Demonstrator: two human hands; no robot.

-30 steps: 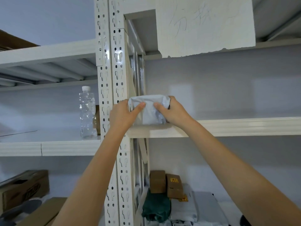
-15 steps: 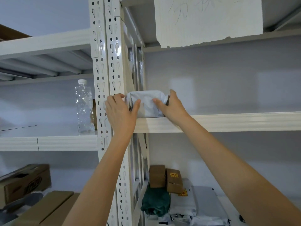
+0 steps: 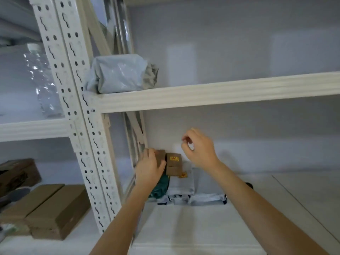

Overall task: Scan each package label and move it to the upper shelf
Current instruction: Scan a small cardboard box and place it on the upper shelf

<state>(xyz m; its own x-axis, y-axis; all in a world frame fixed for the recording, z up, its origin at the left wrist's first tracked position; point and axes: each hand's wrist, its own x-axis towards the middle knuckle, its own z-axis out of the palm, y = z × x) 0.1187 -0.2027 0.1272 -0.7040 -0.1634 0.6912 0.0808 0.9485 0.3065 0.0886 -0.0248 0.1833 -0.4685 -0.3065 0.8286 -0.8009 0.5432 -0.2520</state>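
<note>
A wrapped package [image 3: 117, 74] sits on the upper shelf [image 3: 211, 96], at its left end against the upright post [image 3: 81, 111]. On the lower shelf [image 3: 184, 227] beneath, two small boxes [image 3: 173, 163] rest on soft parcels [image 3: 185, 190] at the back left. Left of the post lie flat cartons [image 3: 47, 210], with a bottle [image 3: 42, 80] on the shelf above them.

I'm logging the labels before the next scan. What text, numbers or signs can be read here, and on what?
Nothing can be read as words.
Small brown box: a yellow sticker with a red mark, too blurred to read.
Second yellow sticker just below that box: also blurred.
Grey mailer on the upper shelf: no label shows.
Brown box at the left hand: no print visible.
</note>
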